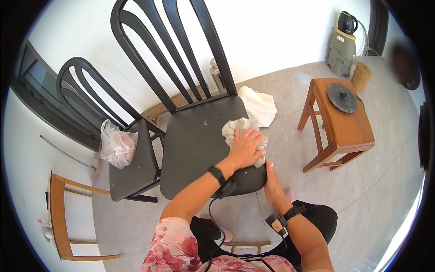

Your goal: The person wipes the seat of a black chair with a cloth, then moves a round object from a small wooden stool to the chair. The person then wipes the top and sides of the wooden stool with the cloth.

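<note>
A black chair with a slatted back stands before me, its dark seat [197, 149] bearing a few pale marks. My left hand [246, 148] presses a crumpled light grey cloth [234, 127] onto the right part of this seat, fingers spread over it. At the seat's right front corner, my right hand [273, 182] grips the edge, its palm against the side; some of its fingers are hidden. Both wrists carry black straps, and a dark device with a cable is attached near each.
On the left, a second black chair [131, 180] holds a clear plastic bag [117, 146]. A wooden stool [351, 131] with a round black kettle base [341, 98] stands right. White fabric [260, 107] lies behind the seat. Stacked grey stools [341, 51] bear a black kettle [347, 23] beside twine [361, 76].
</note>
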The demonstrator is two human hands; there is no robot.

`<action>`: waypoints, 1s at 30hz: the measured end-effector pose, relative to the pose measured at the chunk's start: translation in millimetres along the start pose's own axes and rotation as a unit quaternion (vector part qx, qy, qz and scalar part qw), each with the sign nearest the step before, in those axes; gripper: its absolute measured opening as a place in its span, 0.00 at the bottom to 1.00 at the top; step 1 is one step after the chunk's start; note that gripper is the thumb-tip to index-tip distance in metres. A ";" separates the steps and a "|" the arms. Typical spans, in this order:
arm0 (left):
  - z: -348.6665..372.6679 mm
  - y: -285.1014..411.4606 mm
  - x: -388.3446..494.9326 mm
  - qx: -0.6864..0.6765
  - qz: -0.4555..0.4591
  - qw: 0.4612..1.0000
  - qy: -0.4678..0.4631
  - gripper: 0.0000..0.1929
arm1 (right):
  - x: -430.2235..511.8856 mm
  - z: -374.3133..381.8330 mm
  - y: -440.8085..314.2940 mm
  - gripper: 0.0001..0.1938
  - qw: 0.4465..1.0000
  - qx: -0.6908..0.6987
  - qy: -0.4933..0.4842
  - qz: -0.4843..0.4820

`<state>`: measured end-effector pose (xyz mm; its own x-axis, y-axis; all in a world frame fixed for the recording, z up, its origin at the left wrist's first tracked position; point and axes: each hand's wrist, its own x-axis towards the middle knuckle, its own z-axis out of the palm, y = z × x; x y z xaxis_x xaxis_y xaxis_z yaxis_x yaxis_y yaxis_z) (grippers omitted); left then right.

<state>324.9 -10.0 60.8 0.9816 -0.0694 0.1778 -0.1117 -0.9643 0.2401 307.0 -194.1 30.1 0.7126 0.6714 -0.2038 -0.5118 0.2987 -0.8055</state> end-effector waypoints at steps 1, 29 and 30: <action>-3.6 11.7 -21.9 0.002 0.007 1.000 0.001 0.32 | -0.8 0.1 -0.2 0.40 1.000 0.001 0.008 0.008; -60.1 -174.5 -90.8 0.116 -0.385 0.914 0.053 0.31 | 6.9 -17.4 21.3 0.42 0.997 -0.072 0.003 -0.024; -65.4 -176.1 -113.7 0.101 -0.383 0.916 0.058 0.31 | 10.5 -20.4 25.5 0.42 0.997 -0.069 -0.007 -0.036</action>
<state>222.8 184.4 60.8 0.7356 0.6640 0.1339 0.6456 -0.7471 0.1583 311.3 -193.2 -3.9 0.7380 0.6608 -0.1369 -0.3889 0.2507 -0.8865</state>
